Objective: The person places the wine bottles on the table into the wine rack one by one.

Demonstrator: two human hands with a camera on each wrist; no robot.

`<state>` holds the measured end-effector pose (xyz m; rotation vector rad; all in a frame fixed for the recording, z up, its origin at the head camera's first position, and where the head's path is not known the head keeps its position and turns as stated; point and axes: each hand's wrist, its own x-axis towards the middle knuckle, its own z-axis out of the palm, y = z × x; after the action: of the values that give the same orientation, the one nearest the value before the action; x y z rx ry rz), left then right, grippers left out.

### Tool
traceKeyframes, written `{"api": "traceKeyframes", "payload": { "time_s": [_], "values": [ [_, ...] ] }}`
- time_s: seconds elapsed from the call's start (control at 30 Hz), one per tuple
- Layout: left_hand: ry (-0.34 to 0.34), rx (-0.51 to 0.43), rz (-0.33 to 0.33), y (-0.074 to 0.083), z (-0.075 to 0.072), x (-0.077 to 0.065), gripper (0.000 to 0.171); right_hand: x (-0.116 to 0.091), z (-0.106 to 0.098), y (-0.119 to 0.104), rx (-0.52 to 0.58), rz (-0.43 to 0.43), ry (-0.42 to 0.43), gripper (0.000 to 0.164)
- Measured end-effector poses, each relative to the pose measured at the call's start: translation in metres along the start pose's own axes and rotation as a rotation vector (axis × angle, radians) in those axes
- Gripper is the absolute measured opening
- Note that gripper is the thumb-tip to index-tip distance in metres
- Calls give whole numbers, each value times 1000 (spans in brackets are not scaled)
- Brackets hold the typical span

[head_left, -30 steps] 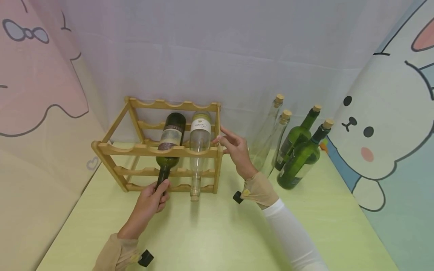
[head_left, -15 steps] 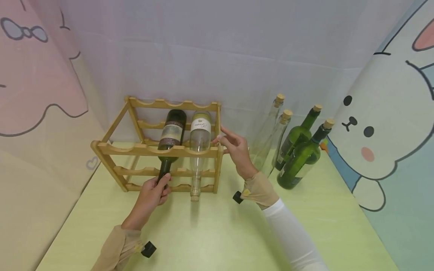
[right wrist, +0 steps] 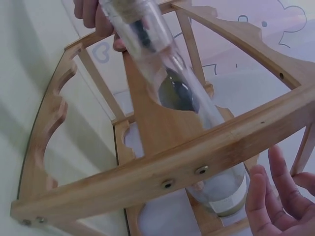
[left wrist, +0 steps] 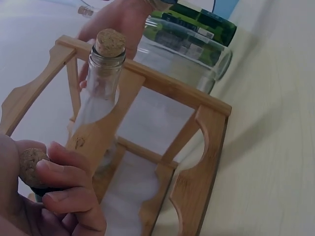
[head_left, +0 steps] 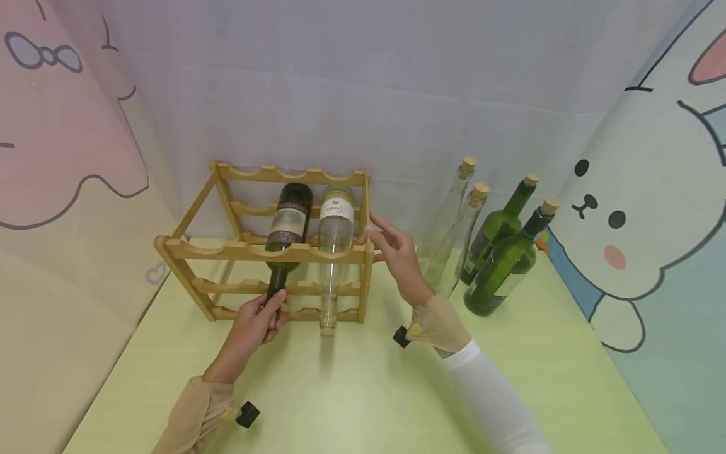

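A dark green wine bottle [head_left: 288,224] lies in the top tier of a wooden rack [head_left: 266,252], its neck toward me. My left hand [head_left: 252,328] grips this neck; in the left wrist view the fingers [left wrist: 69,177] curl round below its cork [left wrist: 33,167]. Just right of it in the same tier lies a clear bottle [head_left: 335,233] with a white label and a cork. My right hand [head_left: 399,258] is at the rack's right side. In the right wrist view its fingers [right wrist: 283,187] are loosely extended beside the side rail; firm contact cannot be made out.
To the right of the rack stand two clear corked bottles [head_left: 467,217] and two green corked bottles [head_left: 505,265], close together. A pale curtain [head_left: 397,113] hangs behind the yellow-green table [head_left: 351,391]. The rack's left slots hold no bottles.
The dark green bottle has slid slightly deeper into the rack, away from me, with my left hand following on its neck. The right hand has shifted only slightly.
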<state>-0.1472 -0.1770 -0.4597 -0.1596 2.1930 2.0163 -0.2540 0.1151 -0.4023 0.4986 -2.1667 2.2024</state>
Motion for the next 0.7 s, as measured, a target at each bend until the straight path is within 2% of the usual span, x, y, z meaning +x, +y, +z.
{"api": "traceKeyframes", "payload": {
  "time_s": [0.2,0.33,0.4,0.5,0.63,0.7],
  "values": [
    [-76,31,67,-5,-11,-3,56,-30,-12,6,-64,-19,0,43],
    [-78,37,100,-10,-23,-13,55,-61,-28,15,-175,-18,-55,35],
    [-49,47,110,-12,-28,-18,52,-77,-40,19,-215,-16,-69,32],
    [13,80,117,-15,-34,-23,48,-99,-61,25,-255,-18,-36,29],
    [135,55,102,-19,-40,-27,36,-120,-90,35,-328,-24,64,27],
    [201,5,104,-22,-44,-29,28,-129,-103,39,-384,-35,127,26]
  ]
}}
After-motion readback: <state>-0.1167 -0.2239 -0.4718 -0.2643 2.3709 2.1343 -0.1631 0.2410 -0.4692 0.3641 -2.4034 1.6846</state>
